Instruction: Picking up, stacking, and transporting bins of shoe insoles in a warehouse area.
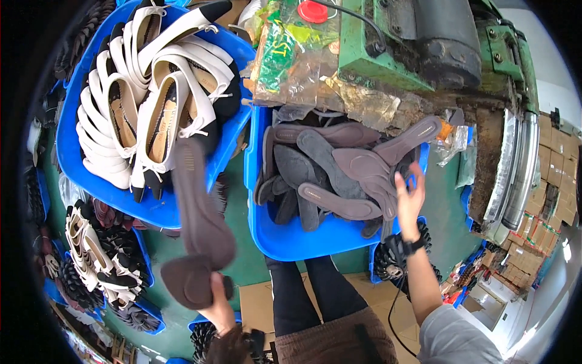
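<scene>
My left hand is closed around the heel or toe end of brown padded insoles. One long insole stands up from it, and a wide rounded piece lies against its lower part; I cannot tell exactly how many there are. My right hand reaches over the right side of a blue bin, thumb and fingers curved apart with a gap between them. It is beside a pile of brown insoles, some turned to their dark grey undersides. Whether its fingertips touch the pile is hard to see.
To the left, a second blue bin is heaped with white flat shoes with black toes. A worn bench carries a green machine behind the insole bin. More shoe bins stand on the green floor. A black cable hangs near my right arm.
</scene>
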Available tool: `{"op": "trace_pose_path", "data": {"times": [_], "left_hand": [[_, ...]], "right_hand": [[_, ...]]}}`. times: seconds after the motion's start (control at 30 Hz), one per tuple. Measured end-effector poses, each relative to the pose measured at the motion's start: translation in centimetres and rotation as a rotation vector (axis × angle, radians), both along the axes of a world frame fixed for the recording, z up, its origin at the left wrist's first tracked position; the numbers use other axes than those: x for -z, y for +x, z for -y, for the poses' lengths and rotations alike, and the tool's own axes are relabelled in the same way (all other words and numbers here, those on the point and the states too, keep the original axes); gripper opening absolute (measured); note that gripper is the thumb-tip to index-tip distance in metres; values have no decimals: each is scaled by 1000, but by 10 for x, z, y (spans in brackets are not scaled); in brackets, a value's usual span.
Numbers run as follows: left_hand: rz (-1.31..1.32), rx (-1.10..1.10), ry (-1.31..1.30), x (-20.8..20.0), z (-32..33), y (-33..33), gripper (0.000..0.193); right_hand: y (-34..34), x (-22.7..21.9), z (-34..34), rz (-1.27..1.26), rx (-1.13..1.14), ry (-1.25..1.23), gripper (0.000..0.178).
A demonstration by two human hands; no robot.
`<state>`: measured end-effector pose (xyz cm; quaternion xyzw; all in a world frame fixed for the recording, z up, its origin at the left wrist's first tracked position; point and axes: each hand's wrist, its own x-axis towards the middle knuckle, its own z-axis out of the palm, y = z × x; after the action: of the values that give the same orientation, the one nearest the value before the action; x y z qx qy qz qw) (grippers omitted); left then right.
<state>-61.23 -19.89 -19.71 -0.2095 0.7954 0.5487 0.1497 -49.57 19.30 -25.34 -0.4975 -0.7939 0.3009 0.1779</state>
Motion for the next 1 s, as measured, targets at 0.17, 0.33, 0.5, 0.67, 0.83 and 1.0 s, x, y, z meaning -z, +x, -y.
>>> {"op": "trace_pose_path", "data": {"times": [0.17,0.33,0.5,0.67,0.83,1.0], "left_hand": [[394,104,186,9,-70,59,23],[596,-193,597,76,-117,82,9],[427,36,335,103,-130,97,29],[-286,286,-480,96,-91,63,31],[-118,179,-190,154,-93,39,28],[-153,144,-142,146,-123,19,28]], "right_hand": [[-28,11,-36,-175,124,-402,59],[-21,-12,8,-102,-569,11,22],[26,-23,9,212,-839,22,65],[120,15,-58,243,-28,260,53],[224,123,-171,-133,581,-729,55],[212,135,-175,333,392,-265,59]]}}
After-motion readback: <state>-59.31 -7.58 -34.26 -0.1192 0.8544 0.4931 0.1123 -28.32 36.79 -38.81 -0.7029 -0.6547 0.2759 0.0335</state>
